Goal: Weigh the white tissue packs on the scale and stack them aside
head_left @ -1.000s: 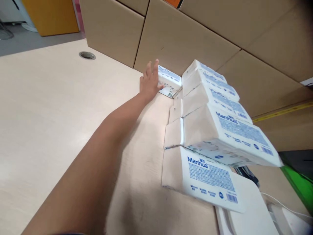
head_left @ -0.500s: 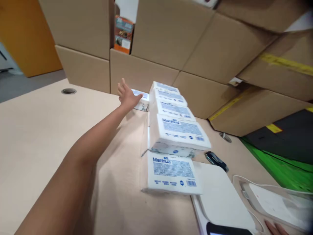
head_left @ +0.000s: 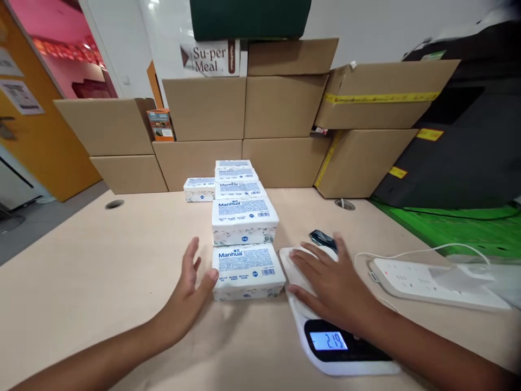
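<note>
A Manhua tissue pack lies at the near end of a row of similar packs running back toward the boxes. My left hand is at its left side, fingers apart, the thumb against or very near the pack's edge. My right hand is spread over the white digital scale, whose lit display appears to read 219; whether the palm presses on the plate is hard to tell. One more pack sits left of the row's far end. A dark, shiny small item lies just behind the scale.
Stacked cardboard boxes line the back of the table. To the right are a white power strip with a cable and a dark bulky object by a green surface. Cable holes pierce the tabletop.
My left hand has come back from the far single pack to the nearest pack. My right hand has moved from the lower right edge onto or over the scale. The view has tilted and shifted.
</note>
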The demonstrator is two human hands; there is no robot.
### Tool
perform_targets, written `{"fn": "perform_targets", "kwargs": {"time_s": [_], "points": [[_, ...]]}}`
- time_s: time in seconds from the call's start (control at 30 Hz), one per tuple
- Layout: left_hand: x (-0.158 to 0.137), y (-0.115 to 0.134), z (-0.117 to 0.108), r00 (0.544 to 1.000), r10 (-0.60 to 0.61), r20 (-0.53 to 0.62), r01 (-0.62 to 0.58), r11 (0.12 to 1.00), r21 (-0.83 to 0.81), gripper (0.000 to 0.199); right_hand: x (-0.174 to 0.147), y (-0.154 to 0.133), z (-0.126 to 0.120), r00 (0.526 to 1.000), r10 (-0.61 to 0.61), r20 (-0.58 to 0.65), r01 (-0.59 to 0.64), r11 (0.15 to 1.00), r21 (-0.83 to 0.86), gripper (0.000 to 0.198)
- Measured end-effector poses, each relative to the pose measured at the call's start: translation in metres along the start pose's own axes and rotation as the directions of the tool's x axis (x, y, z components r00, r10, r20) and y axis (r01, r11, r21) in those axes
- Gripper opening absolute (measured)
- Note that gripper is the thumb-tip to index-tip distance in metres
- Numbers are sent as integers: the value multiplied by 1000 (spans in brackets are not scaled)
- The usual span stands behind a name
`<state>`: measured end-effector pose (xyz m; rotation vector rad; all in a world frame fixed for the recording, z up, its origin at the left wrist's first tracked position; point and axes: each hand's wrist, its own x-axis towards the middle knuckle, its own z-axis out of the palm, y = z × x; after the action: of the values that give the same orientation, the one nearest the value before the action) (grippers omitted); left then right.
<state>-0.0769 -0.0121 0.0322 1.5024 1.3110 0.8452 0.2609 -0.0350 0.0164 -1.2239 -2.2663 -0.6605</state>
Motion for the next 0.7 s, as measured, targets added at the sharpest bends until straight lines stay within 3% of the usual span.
{"fn": "perform_targets", "kwargs": {"time_s": [0.07,0.13,0.2,0.3,0.37,0.47,0.53,0.6,0.7], "points": [[-5,0,8,988,16,151,0,995,-102,106,19,-22,11,999,-27,28,26,999,38,59],[-15,3,15,966,133,222,-85,974,-212,94,23,-43,11,999,-32,28,30,996,81,63],[-31,2,22,970,197,140,-150,945,-291,86,19,-61,4,1000,-26,-10,26,995,99,61],[-57,2,30,974,220,-58,-228,937,-263,88,7,-72,-17,995,-14,-97,22,996,83,55],[-64,11,39,954,286,-89,-299,930,-215,91,-1,-63,-30,988,32,-149,-23,998,59,50],[-45,33,67,918,397,-16,-386,882,-269,93,-15,-25,-40,977,151,-153,-151,988,10,55],[-22,45,95,891,453,38,-418,849,-322,92,-28,5,-41,954,291,-74,-287,956,58,65],[-2,52,122,876,471,103,-410,841,-353,88,-40,30,-45,891,450,62,-453,869,201,72],[14,53,150,883,451,130,-375,845,-382,78,-50,54,-54,874,475,99,-485,848,215,78]]}}
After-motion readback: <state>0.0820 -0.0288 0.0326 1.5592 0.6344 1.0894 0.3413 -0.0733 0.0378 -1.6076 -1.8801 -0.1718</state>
